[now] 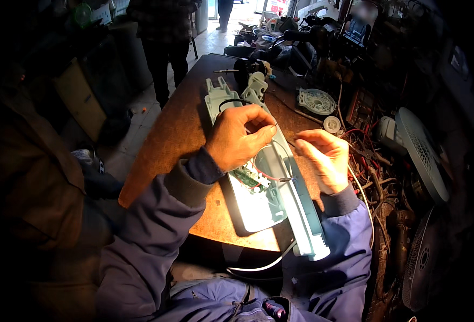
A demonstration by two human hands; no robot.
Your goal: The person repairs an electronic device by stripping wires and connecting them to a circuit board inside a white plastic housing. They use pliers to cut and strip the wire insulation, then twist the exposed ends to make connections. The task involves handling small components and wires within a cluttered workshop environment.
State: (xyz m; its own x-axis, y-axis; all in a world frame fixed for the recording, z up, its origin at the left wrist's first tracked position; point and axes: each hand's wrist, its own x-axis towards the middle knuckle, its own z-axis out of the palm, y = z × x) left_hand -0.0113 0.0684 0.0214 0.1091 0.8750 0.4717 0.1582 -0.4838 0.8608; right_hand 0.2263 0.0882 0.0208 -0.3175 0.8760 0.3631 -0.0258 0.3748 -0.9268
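On the wooden table lies an opened pale green plastic housing [266,213], long and narrow, which looks like part of an electric fan. Inside it sits a small green circuit board [252,178] with thin red and dark wires. My left hand [238,137] is over the housing's middle, thumb and fingertips pinched together; whatever is between them is too small to tell. A black cable [231,101] curves just beyond that hand. To the right of the housing, my right hand [325,160] is also pinched, with a thin dark strand at its fingertips that I cannot make out.
A dark fan motor [247,67] and a round grille-like cover [317,101] lie at the table's far end. On the right are tangled wires [368,161] and a fan [419,153]. A white cord [263,266] hangs at the near edge. People stand at the left and far left.
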